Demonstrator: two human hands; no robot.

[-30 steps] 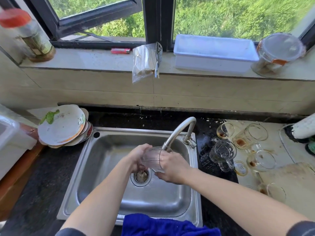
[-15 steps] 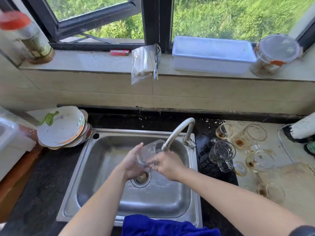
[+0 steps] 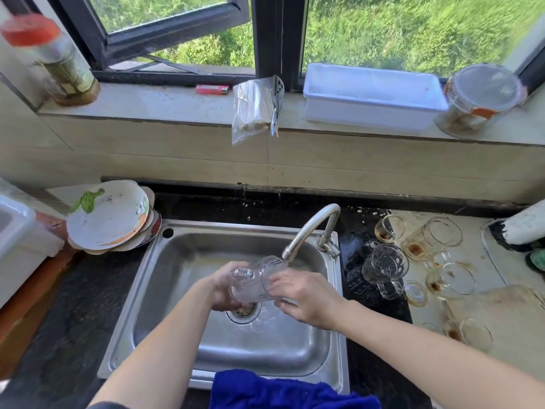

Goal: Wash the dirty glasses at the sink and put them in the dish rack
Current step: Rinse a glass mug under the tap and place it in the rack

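A clear ribbed glass [image 3: 255,280] lies on its side over the steel sink [image 3: 182,293], just under the spout of the curved tap [image 3: 309,228]. My left hand [image 3: 225,286] grips its base end from the left. My right hand [image 3: 306,293] holds its mouth end, fingers at the rim. On the counter to the right stand several dirty glasses with brown stains [image 3: 417,242], and a clear glass mug [image 3: 385,267] sits nearest the sink. A white plastic bin [image 3: 17,234] at the far left edge may be the dish rack; I cannot tell.
A stack of dirty plates [image 3: 109,216] sits left of the sink. A blue cloth [image 3: 283,391] hangs over the sink's front edge. The windowsill holds a white tray [image 3: 371,95], a lidded jar [image 3: 483,98], a bag of chopsticks [image 3: 255,109] and a bottle [image 3: 56,57].
The glass has tipped from nearly upright under the tap to lying sideways, and both hands have shifted slightly round it. The camera moved a little.
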